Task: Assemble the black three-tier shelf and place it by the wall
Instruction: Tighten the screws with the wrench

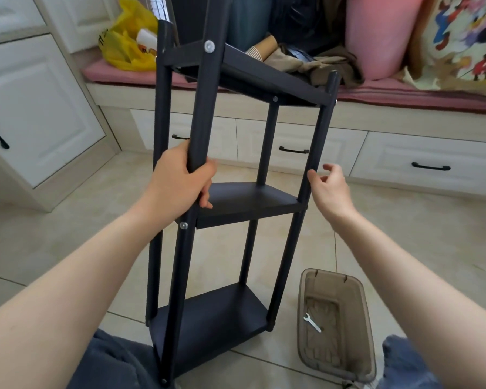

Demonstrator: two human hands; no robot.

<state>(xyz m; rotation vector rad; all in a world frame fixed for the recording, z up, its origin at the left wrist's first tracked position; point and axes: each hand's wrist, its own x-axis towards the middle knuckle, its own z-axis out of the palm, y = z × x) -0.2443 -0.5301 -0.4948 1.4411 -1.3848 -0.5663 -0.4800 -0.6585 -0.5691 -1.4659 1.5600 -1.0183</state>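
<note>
The black shelf [247, 200] stands tilted on the floor [404, 234], dead centre, and the left hand [180, 183] grasps its near post [202, 108] to steady it. The right hand [330, 189], fingers loose and empty, hovers by the 3 o'clock post [317, 141], probably to share the lift.

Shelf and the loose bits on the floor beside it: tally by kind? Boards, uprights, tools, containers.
Shelf boards: 3
Upright posts: 4
Wrench: 1
Tray: 1
Total: 9
</note>
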